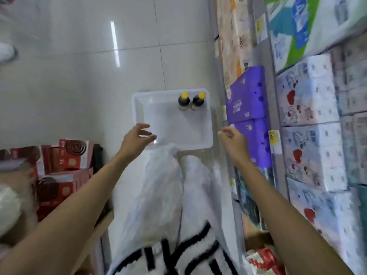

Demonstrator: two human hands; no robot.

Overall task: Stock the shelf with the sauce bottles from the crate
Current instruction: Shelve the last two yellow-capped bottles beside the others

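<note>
Both arms reach forward, nothing held. Left hand (pixel 137 138) is spread open, fingertips over the near-left corner of the crate (pixel 208 139); contact unclear through blur. Right hand (pixel 233 140) is loosely curled and empty, just right of the crate, in front of purple boxes (pixel 247 100). Two bottles (pixel 191 101) stand upright at the crate's 1 o'clock corner. Shelf (pixel 317 116) at 3 o'clock.

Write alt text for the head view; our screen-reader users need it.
Two bare hands, left hand and right hand, both empty, reach down toward a white crate on the tiled floor holding two upright dark bottles with yellow caps. Shelves of tissue packs run along the right.
</note>
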